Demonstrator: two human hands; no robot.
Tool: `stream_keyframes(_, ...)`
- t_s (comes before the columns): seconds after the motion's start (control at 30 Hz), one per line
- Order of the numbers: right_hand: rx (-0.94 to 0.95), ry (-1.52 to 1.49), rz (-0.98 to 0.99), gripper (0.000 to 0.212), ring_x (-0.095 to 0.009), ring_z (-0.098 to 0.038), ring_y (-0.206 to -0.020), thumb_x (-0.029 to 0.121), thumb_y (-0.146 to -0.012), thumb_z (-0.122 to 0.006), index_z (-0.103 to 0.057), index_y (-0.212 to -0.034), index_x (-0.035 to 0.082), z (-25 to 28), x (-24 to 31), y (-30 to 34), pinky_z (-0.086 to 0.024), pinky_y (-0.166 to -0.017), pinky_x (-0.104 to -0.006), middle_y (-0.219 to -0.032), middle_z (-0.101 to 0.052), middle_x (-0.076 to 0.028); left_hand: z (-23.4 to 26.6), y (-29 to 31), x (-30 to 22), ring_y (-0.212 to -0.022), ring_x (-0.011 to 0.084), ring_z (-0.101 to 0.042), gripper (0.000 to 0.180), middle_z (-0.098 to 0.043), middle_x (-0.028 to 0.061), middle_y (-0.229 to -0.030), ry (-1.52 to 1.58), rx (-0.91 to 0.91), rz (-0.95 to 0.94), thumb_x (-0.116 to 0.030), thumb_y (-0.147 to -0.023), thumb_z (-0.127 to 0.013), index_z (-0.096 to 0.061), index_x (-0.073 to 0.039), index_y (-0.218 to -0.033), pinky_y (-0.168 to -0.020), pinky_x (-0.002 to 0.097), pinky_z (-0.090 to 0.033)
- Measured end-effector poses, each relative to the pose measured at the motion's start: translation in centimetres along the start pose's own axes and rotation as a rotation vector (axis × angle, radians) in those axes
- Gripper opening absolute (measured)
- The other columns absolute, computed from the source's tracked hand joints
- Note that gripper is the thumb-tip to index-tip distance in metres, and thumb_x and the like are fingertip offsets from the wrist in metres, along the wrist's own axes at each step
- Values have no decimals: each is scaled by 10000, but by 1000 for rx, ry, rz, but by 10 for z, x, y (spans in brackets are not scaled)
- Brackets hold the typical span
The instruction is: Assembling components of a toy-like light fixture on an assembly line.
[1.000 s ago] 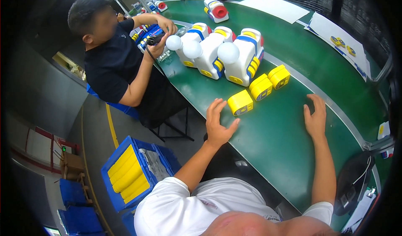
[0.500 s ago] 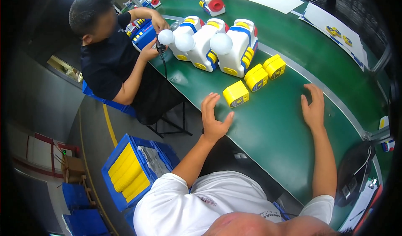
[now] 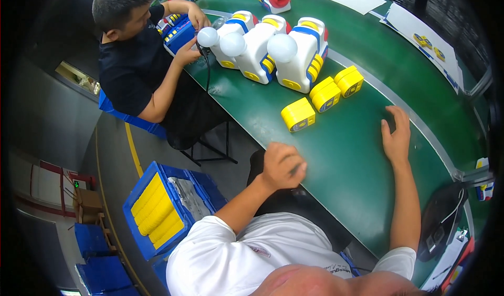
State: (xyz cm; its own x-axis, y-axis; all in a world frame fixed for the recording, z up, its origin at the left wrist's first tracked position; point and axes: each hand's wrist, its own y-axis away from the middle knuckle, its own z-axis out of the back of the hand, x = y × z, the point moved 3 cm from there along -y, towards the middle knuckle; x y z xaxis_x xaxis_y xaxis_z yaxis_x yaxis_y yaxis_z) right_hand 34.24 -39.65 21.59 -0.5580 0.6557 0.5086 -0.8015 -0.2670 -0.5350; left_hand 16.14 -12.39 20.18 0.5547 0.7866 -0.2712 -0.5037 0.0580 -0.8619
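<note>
between grips, seemingly: left hand (image 3: 282, 164) curled narrow (contents unclear), right hand (image 3: 397, 137) wide, empty; gripping the nearest yellow box (image 3: 298, 115) would need left fingers opened.

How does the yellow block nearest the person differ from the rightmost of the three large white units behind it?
Size: the yellow block is clearly smaller and lower than the white unit.
Colour: the block is mostly yellow; the white unit has blue and yellow accents.
Fittings: the white unit carries a pale globe; the block shows none.
Shared: both rest on the green table, and neither is held.
</note>
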Motion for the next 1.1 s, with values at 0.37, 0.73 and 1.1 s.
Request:
stream_keyframes(0.37,8,-1,3,313,-353,-528,-1197,25,-843,-621,-609,-1156,27,-1,2,-3,-401,-1052,-421,-1227,-594,-160,-16,-4,-4,-491,237,-409,329,-384,48,-569,122,253,35,-195,-646,-708,-410,-113,-536,-459,353,-325)
stream_keyframes(0.73,-13,3,-15,320,-355,-539,-1192,41,-836,-642,-617,-1155,32,2,-3,-1,-415,-1045,-414,-1219,-604,-166,-19,-1,-6,-467,233,-375,351,-362,44,-551,135,178,35,-176,-655,-703,-383,-116,-523,-442,358,-289)
stream_keyframes(1.1,75,123,512,247,-310,-576,-990,25,-773,-700,-606,-1000,56,-1,56,-15,-446,-889,-415,-1007,-604,-111,4,-16,17,-684,312,-594,255,-622,110,-808,-42,67,142,-58,-681,-801,-620,-49,-860,-586,389,-487)
